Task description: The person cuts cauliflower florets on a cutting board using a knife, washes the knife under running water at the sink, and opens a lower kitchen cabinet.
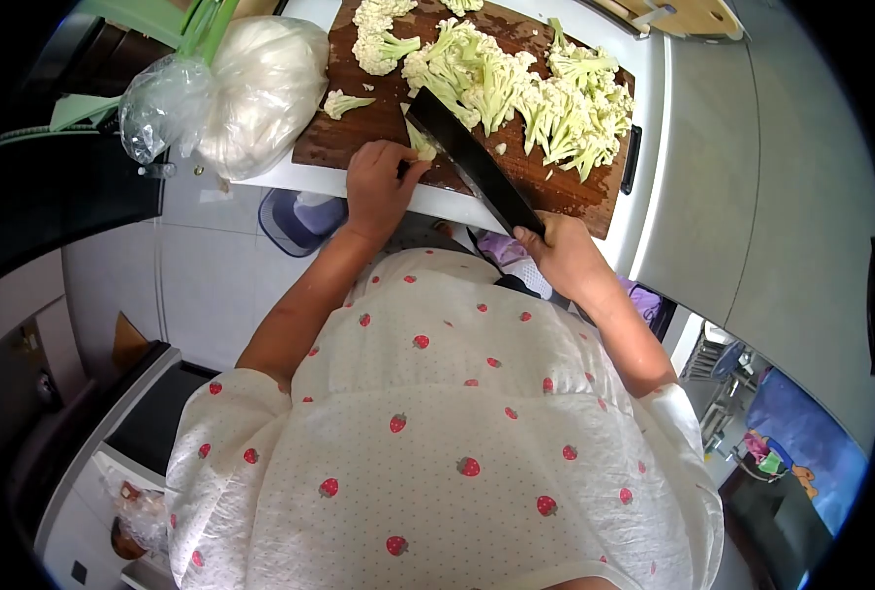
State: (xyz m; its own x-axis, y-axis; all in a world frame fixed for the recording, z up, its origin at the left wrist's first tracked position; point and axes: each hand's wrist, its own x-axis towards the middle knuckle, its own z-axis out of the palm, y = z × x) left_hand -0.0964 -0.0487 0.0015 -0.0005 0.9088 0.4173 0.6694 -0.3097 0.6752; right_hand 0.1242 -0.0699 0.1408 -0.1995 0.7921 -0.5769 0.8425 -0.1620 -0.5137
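Observation:
My right hand [567, 254] grips the handle of a black-bladed kitchen knife [477, 162], whose blade slants up and left across the cutting board. With closed fingers my left hand [383, 182] holds a cauliflower floret [419, 144] at the board's near edge, just left of the blade. Cut cauliflower [491, 79] lies heaped beyond the knife, spreading to the right side of the wooden cutting board [595, 202]. One small floret [345, 104] sits apart near the board's left edge.
A full white plastic bag [265, 93] stands against the board's left side, next to a clear bag [165, 108] with green stalks. Below the counter, a blue bin [300, 221] is on the tiled floor. Grey cabinet fronts [732, 177] run along the right.

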